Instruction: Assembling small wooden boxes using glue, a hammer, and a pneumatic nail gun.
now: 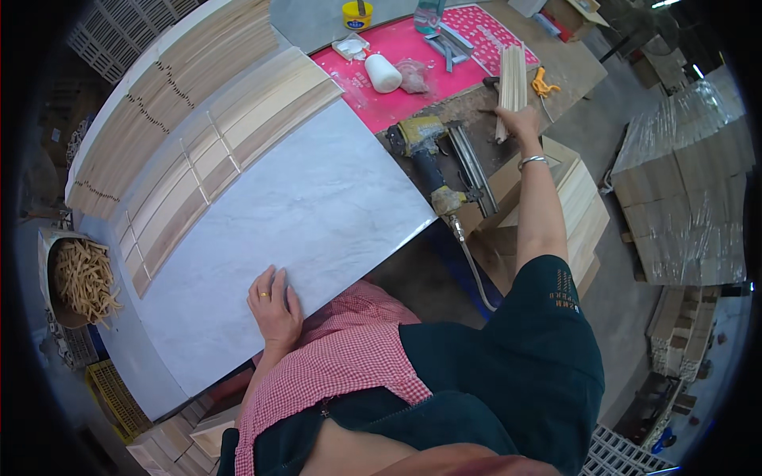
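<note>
From the head camera, the left hand lies palm down on the near edge of a pale marbled board. Its fingers are spread a little and flat, pressing on the surface and gripping nothing; a ring shows on one of them. Beyond those fingertips the board runs bare up to a set of pale wood slats laid side by side, with thin spacers between some of them. Farther out past the slats lies a wider stack of long light strips. Out to the left of the fingers, well apart, a box of short wood pieces sits low beside the bench.

The right hand is stretched far forward, a bangle on its wrist. Its fingers are closed around the lower end of a bundle of thin wood sticks, which rises from the fist away from the person, standing on the brown worktop. Just to the left of that fist, a yellow nail gun lies at the edge of the marbled board, its hose trailing back toward the person. Past the gun, a pink mat carries a white roll, a small tray and some metal pieces; a yellow jar stands beyond it. Right of the sticks lies a small orange tool. Nothing lies between either hand and what it touches.
</note>
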Available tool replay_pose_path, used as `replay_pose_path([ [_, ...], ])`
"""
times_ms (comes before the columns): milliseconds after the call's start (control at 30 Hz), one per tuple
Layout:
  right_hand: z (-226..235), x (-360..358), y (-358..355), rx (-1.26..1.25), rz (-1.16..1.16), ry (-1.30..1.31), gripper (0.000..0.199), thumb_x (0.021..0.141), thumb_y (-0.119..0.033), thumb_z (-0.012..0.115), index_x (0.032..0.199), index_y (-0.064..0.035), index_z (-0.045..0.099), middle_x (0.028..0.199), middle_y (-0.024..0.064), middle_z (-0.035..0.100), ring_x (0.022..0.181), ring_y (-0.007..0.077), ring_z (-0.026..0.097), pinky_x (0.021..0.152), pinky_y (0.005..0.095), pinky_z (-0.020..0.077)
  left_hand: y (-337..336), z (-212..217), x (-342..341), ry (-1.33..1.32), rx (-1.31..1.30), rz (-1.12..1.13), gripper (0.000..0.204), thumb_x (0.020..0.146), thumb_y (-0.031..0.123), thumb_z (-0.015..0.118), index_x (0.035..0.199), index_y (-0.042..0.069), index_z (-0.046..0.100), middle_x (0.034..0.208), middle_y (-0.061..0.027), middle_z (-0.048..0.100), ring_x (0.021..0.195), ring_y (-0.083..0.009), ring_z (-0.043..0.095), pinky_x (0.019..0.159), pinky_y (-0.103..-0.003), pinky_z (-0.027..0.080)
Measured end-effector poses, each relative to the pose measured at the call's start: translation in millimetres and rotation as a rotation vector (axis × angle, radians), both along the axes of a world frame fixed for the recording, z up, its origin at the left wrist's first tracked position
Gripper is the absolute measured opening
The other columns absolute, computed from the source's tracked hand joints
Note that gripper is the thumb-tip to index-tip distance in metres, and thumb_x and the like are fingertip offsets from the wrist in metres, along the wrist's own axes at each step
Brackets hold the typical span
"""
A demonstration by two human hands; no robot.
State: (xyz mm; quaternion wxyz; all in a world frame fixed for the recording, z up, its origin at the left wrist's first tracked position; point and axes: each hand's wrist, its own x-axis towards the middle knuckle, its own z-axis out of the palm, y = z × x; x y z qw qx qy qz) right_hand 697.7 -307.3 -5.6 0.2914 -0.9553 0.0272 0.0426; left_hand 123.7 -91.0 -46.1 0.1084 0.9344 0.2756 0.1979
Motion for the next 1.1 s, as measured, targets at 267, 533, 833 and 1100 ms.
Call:
replay_pose_path([
  [267,31,40,-40,-0.247,-0.008,-0.24,0.073,0.07,-0.038,0.082,0.122,0.0083,0.058,0.105,0.0238,0.072,0.086,0.0346,0.071,0.077,0.0429,0.0583,-1,-2,-1,0.037,-0.007,0.014,0.041,0.085,0.006,0.063,0.126,0.004,0.061,0.136,-0.014,0.055,0.12,-0.0332,0.051,0.105,-0.043,0.038],
  [533,-4,65,-43,-0.353,0.171,-0.025,0.066,0.071,-0.037,0.081,0.117,0.0065,0.062,0.099,0.0216,0.072,0.084,0.0347,0.072,0.076,0.0434,0.0585,2,-5,3,0.053,-0.005,0.023,0.042,0.084,0.006,0.062,0.126,0.003,0.061,0.137,-0.0139,0.054,0.121,-0.0334,0.05,0.106,-0.044,0.037],
  [833,0,72,-28,-0.178,0.189,-0.064,0.076,0.078,-0.043,0.079,0.127,0.0106,0.054,0.104,0.0214,0.071,0.084,0.0349,0.071,0.071,0.0384,0.0586,-1,-3,-2,0.062,0.002,0.037,0.043,0.085,0.006,0.062,0.127,0.004,0.06,0.137,-0.0145,0.054,0.121,-0.0338,0.05,0.106,-0.044,0.037],
  [1100,-37,78,-40,-0.186,0.196,0.006,0.067,0.087,-0.054,0.071,0.115,0.0068,0.066,0.113,0.0239,0.07,0.098,0.034,0.07,0.084,0.0403,0.0575,1,-7,-7,0.095,0.031,-0.04,0.042,0.087,0.005,0.061,0.128,0.004,0.06,0.137,-0.016,0.054,0.122,-0.0341,0.05,0.106,-0.044,0.038],
])
